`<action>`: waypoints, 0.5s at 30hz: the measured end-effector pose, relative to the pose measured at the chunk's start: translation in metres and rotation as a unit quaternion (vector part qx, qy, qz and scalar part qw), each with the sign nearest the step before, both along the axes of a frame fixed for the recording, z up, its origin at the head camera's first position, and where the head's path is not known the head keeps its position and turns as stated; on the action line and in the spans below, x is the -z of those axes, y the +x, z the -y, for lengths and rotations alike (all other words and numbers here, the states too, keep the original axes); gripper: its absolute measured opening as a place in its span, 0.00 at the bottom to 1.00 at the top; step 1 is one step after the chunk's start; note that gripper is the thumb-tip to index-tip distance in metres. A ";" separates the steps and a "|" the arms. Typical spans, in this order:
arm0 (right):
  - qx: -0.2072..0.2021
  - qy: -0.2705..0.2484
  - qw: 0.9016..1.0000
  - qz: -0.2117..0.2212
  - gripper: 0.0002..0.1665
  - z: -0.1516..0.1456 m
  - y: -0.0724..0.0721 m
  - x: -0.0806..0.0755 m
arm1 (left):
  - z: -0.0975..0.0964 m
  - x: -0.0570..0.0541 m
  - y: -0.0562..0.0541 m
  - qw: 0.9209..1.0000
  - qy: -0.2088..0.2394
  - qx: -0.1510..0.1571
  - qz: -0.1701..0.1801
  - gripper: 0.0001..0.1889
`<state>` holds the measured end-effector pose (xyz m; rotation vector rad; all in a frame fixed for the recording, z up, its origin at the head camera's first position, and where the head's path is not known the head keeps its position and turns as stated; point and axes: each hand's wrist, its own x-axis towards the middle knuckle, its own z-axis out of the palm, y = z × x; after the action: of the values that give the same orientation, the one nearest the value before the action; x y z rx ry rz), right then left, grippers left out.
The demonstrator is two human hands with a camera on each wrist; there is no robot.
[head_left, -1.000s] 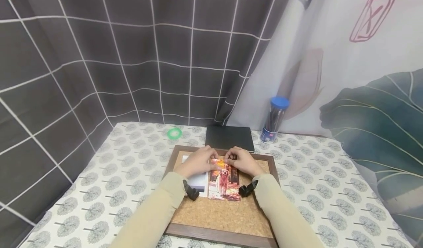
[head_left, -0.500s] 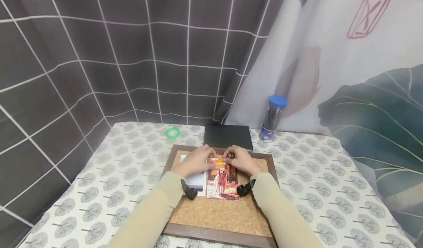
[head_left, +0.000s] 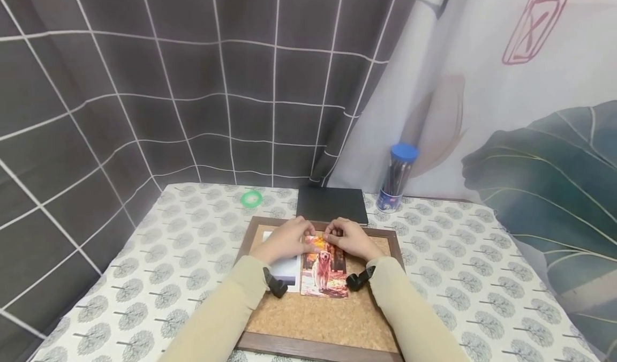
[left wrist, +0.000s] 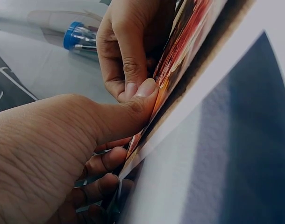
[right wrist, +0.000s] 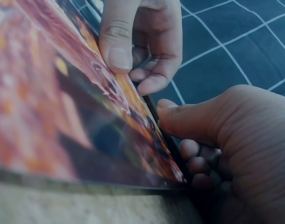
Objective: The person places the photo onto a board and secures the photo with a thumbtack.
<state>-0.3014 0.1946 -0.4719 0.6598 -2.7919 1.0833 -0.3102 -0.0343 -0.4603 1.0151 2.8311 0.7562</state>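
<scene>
A photo of a golden dog among autumn leaves (head_left: 324, 284) lies on a wood-framed cork board (head_left: 308, 319). My left hand (head_left: 285, 240) is at its top edge; the thumb (right wrist: 119, 46) presses on the picture face while the fingers curl past the edge. From the other side my right hand (head_left: 354, 240) meets it, thumb (right wrist: 184, 122) and curled fingers right at the same edge, close to the left thumb. I cannot tell what the right fingertips hold. A white-bordered blue and white photo (head_left: 283, 273), partly covered by the left hand, lies beside the dog photo.
Behind the board lies a flat black notebook-like item (head_left: 331, 204). A blue-lidded clear jar of dark sticks (head_left: 396, 177) stands at the back right, and a green ring (head_left: 251, 198) at the back left. Tree-print cloth (head_left: 193, 255) covers the table.
Both hands stay at the photo's top edge, with only a slight shift of the fingers. The whole head view drifts a little; photos and board stay in place.
</scene>
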 end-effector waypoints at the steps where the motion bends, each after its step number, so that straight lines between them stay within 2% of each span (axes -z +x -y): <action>1: 0.000 0.000 1.000 -0.001 0.04 0.000 0.000 0.000 | 0.000 0.000 0.000 1.000 0.000 0.000 -0.002 0.22; 15: 0.009 -0.002 1.000 -0.004 0.06 0.001 -0.003 -0.002 | 0.001 0.000 -0.002 1.000 -0.005 0.001 -0.006 0.21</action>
<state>-0.3041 0.1937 -0.4701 0.6348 -2.7832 1.0803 -0.3120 -0.0353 -0.4604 1.0235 2.8408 0.7392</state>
